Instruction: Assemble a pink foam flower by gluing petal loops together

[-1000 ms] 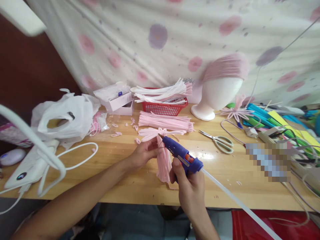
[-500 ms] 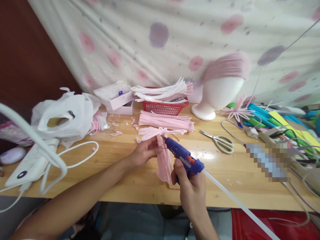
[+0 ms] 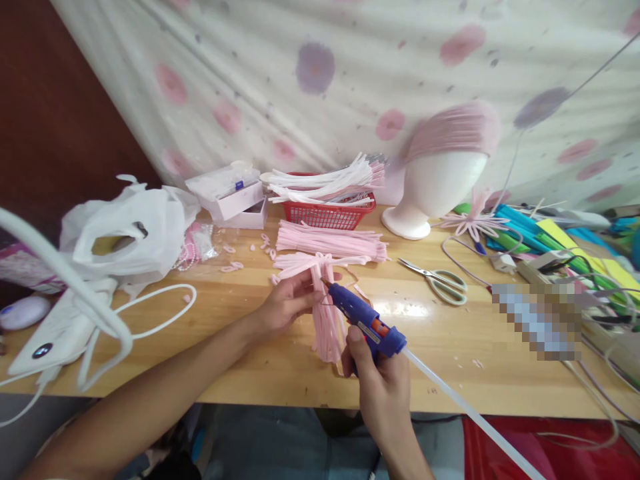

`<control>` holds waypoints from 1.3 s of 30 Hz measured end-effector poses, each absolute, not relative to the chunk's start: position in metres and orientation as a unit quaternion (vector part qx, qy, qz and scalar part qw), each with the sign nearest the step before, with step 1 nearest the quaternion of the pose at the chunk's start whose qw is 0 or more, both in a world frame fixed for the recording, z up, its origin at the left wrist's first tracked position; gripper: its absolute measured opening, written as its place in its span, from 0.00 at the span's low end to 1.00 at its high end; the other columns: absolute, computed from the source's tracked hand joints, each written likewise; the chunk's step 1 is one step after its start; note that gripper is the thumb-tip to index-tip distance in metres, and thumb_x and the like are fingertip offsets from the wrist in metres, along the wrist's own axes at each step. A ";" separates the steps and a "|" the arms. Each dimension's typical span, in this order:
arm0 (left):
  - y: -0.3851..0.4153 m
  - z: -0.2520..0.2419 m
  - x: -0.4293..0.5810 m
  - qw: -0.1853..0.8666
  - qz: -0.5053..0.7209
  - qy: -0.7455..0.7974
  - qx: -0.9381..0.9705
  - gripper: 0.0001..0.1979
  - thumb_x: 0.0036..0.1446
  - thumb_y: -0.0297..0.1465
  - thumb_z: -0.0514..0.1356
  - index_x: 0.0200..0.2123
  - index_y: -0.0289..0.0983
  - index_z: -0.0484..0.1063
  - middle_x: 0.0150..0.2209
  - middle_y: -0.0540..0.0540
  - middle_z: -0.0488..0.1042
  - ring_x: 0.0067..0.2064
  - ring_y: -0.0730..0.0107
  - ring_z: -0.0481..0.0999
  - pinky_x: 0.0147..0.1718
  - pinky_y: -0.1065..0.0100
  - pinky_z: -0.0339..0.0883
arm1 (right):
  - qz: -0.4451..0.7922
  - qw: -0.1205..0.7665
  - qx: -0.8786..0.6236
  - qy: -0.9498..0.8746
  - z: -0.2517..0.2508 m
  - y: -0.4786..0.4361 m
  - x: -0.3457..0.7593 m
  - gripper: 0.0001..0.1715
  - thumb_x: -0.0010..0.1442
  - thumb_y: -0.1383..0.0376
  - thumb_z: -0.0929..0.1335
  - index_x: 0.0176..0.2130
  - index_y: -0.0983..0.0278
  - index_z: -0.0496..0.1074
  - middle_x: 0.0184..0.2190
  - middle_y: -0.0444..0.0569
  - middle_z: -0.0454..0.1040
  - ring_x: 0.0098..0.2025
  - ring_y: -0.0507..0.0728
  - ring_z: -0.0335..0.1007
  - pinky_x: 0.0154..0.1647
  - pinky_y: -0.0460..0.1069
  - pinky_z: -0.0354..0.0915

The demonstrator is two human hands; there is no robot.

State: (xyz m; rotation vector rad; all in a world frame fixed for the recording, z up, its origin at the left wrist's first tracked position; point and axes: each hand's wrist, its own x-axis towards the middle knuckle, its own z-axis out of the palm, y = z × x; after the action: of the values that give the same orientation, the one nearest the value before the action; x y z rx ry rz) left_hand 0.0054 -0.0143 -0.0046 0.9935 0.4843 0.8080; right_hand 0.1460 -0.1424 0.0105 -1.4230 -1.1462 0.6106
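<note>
My right hand [image 3: 383,387] is wrapped round the handle of a blue hot glue gun [image 3: 355,307], with a long white glue stick [image 3: 470,410] trailing from its back end. The gun's nozzle points up and left at a tied piece of pink pipe cleaners [image 3: 327,327]. Strands of this piece hang toward the table's front edge, and others spread sideways at its top. My left hand [image 3: 287,303] pinches it near the nozzle, fingers partly behind the strands. Just beyond lies a bundle of pink pipe cleaners [image 3: 330,240].
A red basket [image 3: 327,215] of white and pink pipe cleaners stands at the back beside a white foam head [image 3: 440,180]. Scissors [image 3: 440,283] lie to the right. A power bank [image 3: 63,327], cables and a white plastic bag [image 3: 135,233] occupy the left.
The glue gun's nozzle has dropped slightly, from the top of the pink piece to a little below its tie. My left fingers have shifted slightly, with fingertips now showing behind the strands.
</note>
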 end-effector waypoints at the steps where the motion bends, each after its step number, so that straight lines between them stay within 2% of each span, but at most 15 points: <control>1: -0.014 -0.005 0.005 0.774 0.374 0.225 0.460 0.20 0.51 0.37 0.75 0.46 0.40 0.82 0.45 0.41 0.81 0.44 0.62 0.79 0.42 0.66 0.71 | 0.277 0.571 -0.609 -0.475 0.009 -0.144 0.146 0.28 0.69 0.49 0.67 0.22 0.61 0.66 0.15 0.42 0.67 0.17 0.51 0.63 0.18 0.46 0.58; 5: -0.015 -0.004 0.004 0.769 0.376 0.221 0.467 0.21 0.54 0.36 0.73 0.51 0.39 0.80 0.44 0.40 0.81 0.43 0.61 0.80 0.41 0.66 0.72 | 0.333 0.611 -0.588 -0.413 0.007 -0.151 0.151 0.21 0.66 0.48 0.70 0.33 0.63 0.75 0.21 0.44 0.73 0.22 0.52 0.67 0.24 0.47 0.63; 8: -0.015 -0.001 0.004 0.771 0.377 0.225 0.461 0.21 0.55 0.35 0.72 0.52 0.39 0.79 0.52 0.37 0.80 0.49 0.54 0.81 0.43 0.63 0.73 | 0.350 0.657 -0.547 -0.381 0.011 -0.155 0.161 0.20 0.64 0.49 0.71 0.41 0.62 0.78 0.34 0.50 0.80 0.24 0.52 0.70 0.26 0.48 0.65; 11: -0.015 0.001 0.003 0.769 0.382 0.233 0.456 0.21 0.54 0.34 0.72 0.51 0.39 0.79 0.59 0.36 0.76 0.52 0.50 0.80 0.44 0.61 0.75 | 0.335 0.693 -0.548 -0.326 0.008 -0.152 0.180 0.24 0.59 0.45 0.73 0.40 0.63 0.78 0.37 0.52 0.79 0.29 0.54 0.73 0.28 0.49 0.66; 13: -0.015 0.002 0.003 0.768 0.383 0.233 0.457 0.21 0.54 0.35 0.72 0.51 0.39 0.79 0.55 0.36 0.78 0.51 0.52 0.81 0.43 0.61 0.75 | 0.304 0.696 -0.585 -0.284 -0.001 -0.146 0.200 0.29 0.57 0.41 0.73 0.38 0.64 0.77 0.34 0.51 0.78 0.30 0.55 0.72 0.29 0.48 0.66; 15: -0.014 0.003 0.002 0.768 0.382 0.233 0.459 0.22 0.55 0.37 0.71 0.52 0.38 0.79 0.49 0.37 0.81 0.47 0.54 0.81 0.43 0.62 0.75 | 0.280 0.661 -0.646 -0.259 -0.013 -0.139 0.222 0.34 0.56 0.36 0.71 0.36 0.65 0.77 0.32 0.51 0.77 0.28 0.54 0.69 0.26 0.48 0.63; 17: -0.014 0.004 0.002 0.767 0.384 0.237 0.457 0.22 0.56 0.39 0.71 0.52 0.37 0.78 0.48 0.37 0.82 0.46 0.55 0.82 0.42 0.62 0.75 | 0.253 0.600 -0.716 -0.251 -0.022 -0.132 0.246 0.39 0.55 0.32 0.68 0.32 0.66 0.76 0.26 0.49 0.74 0.25 0.54 0.66 0.25 0.48 0.61; 21: -0.014 0.005 0.003 0.765 0.398 0.240 0.446 0.21 0.55 0.40 0.72 0.49 0.38 0.79 0.59 0.36 0.76 0.50 0.50 0.82 0.41 0.62 0.75 | 0.225 0.474 -0.801 -0.289 -0.022 -0.124 0.282 0.40 0.58 0.31 0.63 0.27 0.65 0.74 0.21 0.48 0.72 0.25 0.56 0.67 0.28 0.51 0.62; 24: -0.014 0.006 0.003 0.768 0.398 0.232 0.444 0.19 0.56 0.38 0.71 0.49 0.39 0.79 0.61 0.37 0.75 0.51 0.49 0.82 0.41 0.62 0.75 | 0.224 0.382 -0.833 -0.330 -0.013 -0.118 0.299 0.40 0.61 0.33 0.61 0.22 0.63 0.72 0.21 0.52 0.74 0.26 0.60 0.70 0.31 0.53 0.63; 29: -0.012 0.005 0.001 0.771 0.395 0.225 0.447 0.20 0.57 0.39 0.70 0.50 0.36 0.79 0.52 0.35 0.81 0.50 0.49 0.82 0.41 0.61 0.74 | 0.173 0.205 -0.890 -0.369 -0.004 -0.107 0.311 0.37 0.64 0.40 0.58 0.22 0.62 0.75 0.26 0.61 0.79 0.33 0.68 0.76 0.38 0.57 0.66; 33: -0.011 0.004 -0.001 0.774 0.394 0.222 0.443 0.20 0.57 0.39 0.70 0.50 0.37 0.79 0.49 0.35 0.82 0.50 0.48 0.82 0.41 0.61 0.74 | 0.121 0.086 -0.908 -0.391 0.002 -0.109 0.309 0.40 0.65 0.40 0.56 0.25 0.64 0.78 0.32 0.68 0.81 0.38 0.73 0.78 0.39 0.59 0.68; 37: -0.011 0.007 -0.001 0.774 0.391 0.231 0.441 0.19 0.57 0.39 0.70 0.49 0.36 0.78 0.45 0.37 0.83 0.47 0.52 0.83 0.42 0.61 0.73 | 0.056 0.039 -0.926 -0.371 0.019 -0.120 0.300 0.41 0.62 0.36 0.58 0.29 0.64 0.80 0.31 0.70 0.81 0.36 0.77 0.78 0.33 0.62 0.67; 39: -0.012 0.007 0.000 0.775 0.391 0.230 0.440 0.19 0.56 0.39 0.71 0.49 0.36 0.78 0.44 0.38 0.83 0.45 0.54 0.83 0.42 0.62 0.73 | 0.021 0.082 -0.926 -0.369 0.029 -0.126 0.293 0.36 0.60 0.37 0.61 0.29 0.61 0.79 0.28 0.65 0.80 0.34 0.76 0.78 0.33 0.63 0.68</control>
State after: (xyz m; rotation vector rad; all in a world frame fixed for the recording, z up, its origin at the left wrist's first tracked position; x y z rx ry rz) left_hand -0.0005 -0.0115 0.0069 0.9515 0.4978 0.8466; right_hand 0.2929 -0.1259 0.0292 -2.7646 -1.1015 0.0632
